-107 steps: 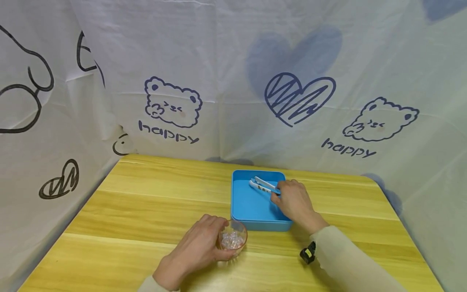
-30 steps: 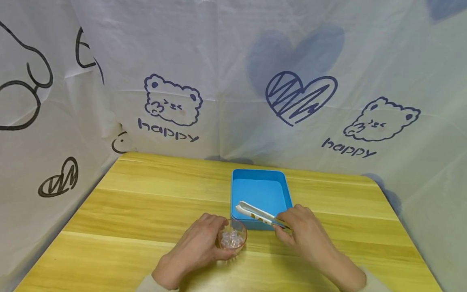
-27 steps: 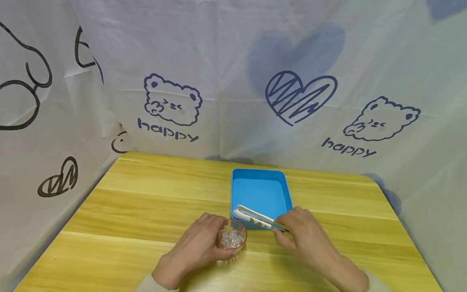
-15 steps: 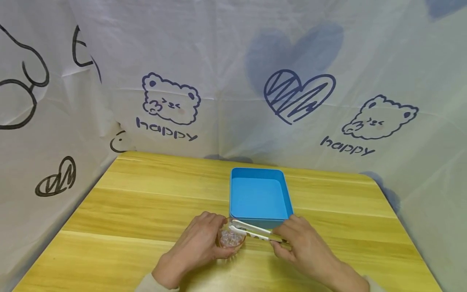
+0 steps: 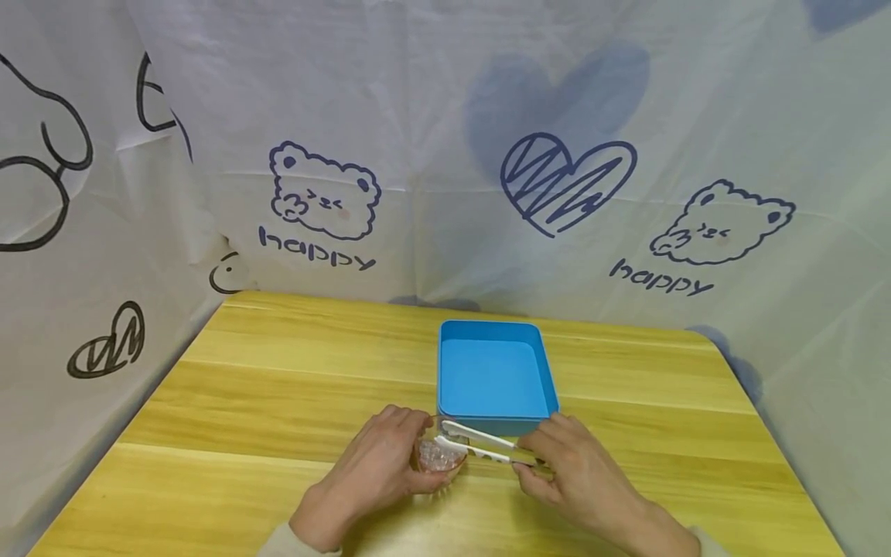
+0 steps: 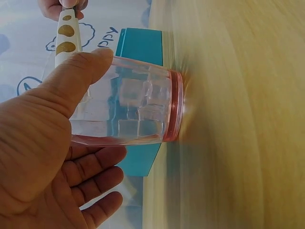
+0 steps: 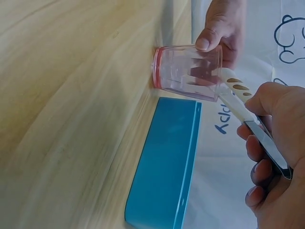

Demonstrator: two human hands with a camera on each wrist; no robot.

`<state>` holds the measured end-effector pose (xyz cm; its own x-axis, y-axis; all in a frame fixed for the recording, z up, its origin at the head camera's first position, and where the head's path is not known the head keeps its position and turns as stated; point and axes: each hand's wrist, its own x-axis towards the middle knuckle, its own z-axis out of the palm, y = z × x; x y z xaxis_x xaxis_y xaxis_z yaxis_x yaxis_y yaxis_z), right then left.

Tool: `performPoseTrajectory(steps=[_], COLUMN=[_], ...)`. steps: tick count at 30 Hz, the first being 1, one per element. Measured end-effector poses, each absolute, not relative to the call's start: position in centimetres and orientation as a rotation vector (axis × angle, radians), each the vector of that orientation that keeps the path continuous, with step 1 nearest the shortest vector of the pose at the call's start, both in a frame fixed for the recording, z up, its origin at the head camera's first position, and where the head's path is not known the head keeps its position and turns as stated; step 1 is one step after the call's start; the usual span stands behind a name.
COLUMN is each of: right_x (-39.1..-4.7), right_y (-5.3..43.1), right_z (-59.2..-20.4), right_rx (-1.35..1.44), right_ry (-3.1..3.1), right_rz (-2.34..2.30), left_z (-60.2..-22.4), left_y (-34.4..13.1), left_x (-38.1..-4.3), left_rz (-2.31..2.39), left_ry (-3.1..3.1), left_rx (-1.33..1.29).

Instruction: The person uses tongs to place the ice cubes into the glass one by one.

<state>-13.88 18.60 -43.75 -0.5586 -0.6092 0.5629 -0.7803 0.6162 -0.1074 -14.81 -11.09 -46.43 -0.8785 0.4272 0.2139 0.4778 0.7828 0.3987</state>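
Note:
My left hand (image 5: 379,472) grips a clear, pink-tinted cup (image 6: 138,107) that stands upright on the wooden table. Several clear cubes (image 5: 438,456) lie in the bottom of the cup. In my right hand (image 5: 581,480) is a pair of tongs (image 7: 238,102), white at the tips with brown spots and with metal arms behind. The tong tips are spread and dip in at the cup's mouth, above the cubes. Thumb and fingers of the right hand pinch the metal arms. Right behind the cup sits a blue rectangular box (image 5: 497,379), with nothing seen inside.
The wood-grain table (image 5: 292,363) reaches back to a white cloth (image 5: 418,100) printed with bears and hearts, which hangs behind it and on both sides. The blue box's front wall is close to the cup and tongs.
My right hand has brought the tongs out of the blue box, toward me and left, and lowered their tips into the cup's mouth. My left hand has stayed at the cup.

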Motion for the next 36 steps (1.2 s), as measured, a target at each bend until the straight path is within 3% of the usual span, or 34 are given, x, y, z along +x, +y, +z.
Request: performPoseTrajectory(steps=[14,25,36], right_x=[-13.5,-13.4,-15.6], right_y=[18.5,19.0,22.5], right_z=[-44.0,-43.8,-44.8], right_rx=[1.015,0.603,0.199], right_ry=[-2.411,-2.422,-2.588], right_rz=[0.493,0.606,0.647], left_z=[-46.4,-46.6,-46.7], left_y=[-11.1,-11.2,-11.3], left_x=[-14.8,-14.8,-14.8], left_rz=[-0.712,-0.750,-0.767], left_ry=[-2.880,-2.911,-2.901], left_rx=[-0.716,-0.698,-0.706])
